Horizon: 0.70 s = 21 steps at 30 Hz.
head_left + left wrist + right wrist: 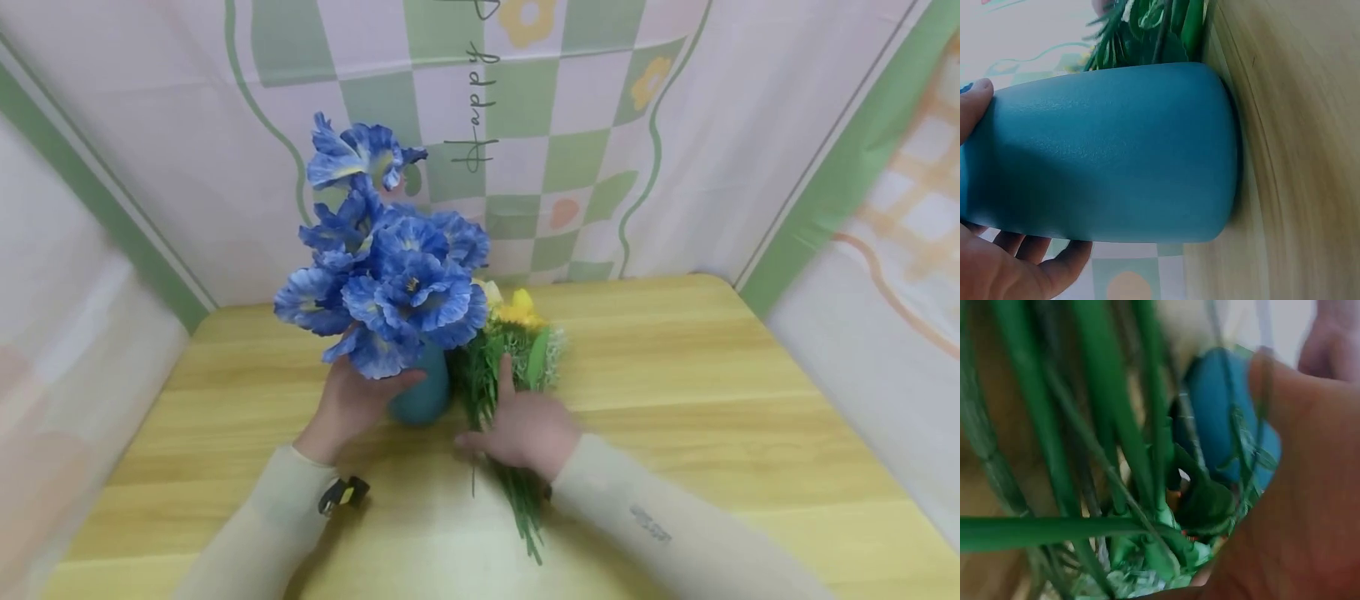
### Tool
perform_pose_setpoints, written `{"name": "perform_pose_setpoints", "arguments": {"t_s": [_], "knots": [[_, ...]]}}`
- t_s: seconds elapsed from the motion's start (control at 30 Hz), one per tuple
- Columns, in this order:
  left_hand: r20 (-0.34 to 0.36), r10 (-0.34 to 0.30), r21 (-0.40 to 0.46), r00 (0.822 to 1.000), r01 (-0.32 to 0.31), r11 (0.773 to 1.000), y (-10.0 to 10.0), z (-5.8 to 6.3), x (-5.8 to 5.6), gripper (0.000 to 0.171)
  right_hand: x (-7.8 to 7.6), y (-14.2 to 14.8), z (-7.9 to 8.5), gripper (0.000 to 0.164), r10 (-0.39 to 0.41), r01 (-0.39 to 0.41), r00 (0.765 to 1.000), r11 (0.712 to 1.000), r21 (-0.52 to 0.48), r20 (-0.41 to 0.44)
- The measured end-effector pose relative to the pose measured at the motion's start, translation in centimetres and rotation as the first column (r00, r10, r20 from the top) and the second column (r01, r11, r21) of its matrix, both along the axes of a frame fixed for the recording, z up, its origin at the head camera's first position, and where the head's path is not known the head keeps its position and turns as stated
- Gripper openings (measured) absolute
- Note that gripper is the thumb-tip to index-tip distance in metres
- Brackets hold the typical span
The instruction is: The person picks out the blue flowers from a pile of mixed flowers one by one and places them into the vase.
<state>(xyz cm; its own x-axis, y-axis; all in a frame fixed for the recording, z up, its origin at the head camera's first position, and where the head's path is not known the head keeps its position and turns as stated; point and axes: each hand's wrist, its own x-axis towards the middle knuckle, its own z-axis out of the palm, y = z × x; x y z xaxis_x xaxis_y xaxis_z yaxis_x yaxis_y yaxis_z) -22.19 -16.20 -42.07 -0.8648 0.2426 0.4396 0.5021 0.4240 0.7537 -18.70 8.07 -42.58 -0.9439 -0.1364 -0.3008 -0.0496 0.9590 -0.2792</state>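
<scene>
A teal vase [422,390] filled with big blue flowers [408,283] stands upright on the wooden table. My left hand [356,408] grips it near the top, thumb on the near side; the left wrist view shows the fingers curving round the vase wall [1110,150]. Right beside it lies a bunch of yellow and white flowers with long green stems [521,508], heads toward the back. Over these stems is my right hand [532,429], blurred, with index finger and thumb stretched apart. Close in the right wrist view, green stems [1100,406] cross in front of the palm.
The wooden table [712,417] reaches to a hanging cloth [517,167] with green checks at the back, and more cloth hangs at both sides. A small black and yellow item [343,495] is at the left sleeve's cuff.
</scene>
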Motion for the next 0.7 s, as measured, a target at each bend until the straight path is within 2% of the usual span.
{"name": "perform_pose_setpoints", "arguments": {"t_s": [0.1, 0.2, 0.33, 0.5, 0.7], "knots": [[0.019, 0.008, -0.001, 1.000, -0.008, 1.000, 0.1, -0.1, 0.0, 0.080, -0.2, -1.3, -0.2, 0.133, 0.036, -0.030, 0.999, 0.989, 0.143, -0.041], [-0.008, 0.000, -0.001, 1.000, 0.000, 1.000, 0.1, -0.1, -0.1, 0.082, -0.7, -1.9, -0.1, 0.113, 0.046, -0.036, 0.998, 0.976, 0.213, -0.043], [-0.025, -0.009, 0.000, 1.000, 0.009, 1.000, 0.1, -0.2, -0.1, 0.083, -1.6, -1.8, -0.2, 0.096, 0.027, -0.027, 1.000, 0.979, 0.200, 0.005], [-0.005, -0.020, 0.003, 1.000, 0.020, 1.000, 0.0, -0.1, -0.1, 0.082, -2.5, -0.2, -0.8, 0.095, 0.016, -0.023, 0.999, 0.987, 0.157, 0.048], [0.035, 0.004, 0.012, 0.999, -0.005, 1.000, 0.0, -0.2, 0.0, 0.084, -3.7, 3.8, -0.6, 0.093, -0.009, 0.006, 1.000, 0.994, 0.108, 0.029]]}}
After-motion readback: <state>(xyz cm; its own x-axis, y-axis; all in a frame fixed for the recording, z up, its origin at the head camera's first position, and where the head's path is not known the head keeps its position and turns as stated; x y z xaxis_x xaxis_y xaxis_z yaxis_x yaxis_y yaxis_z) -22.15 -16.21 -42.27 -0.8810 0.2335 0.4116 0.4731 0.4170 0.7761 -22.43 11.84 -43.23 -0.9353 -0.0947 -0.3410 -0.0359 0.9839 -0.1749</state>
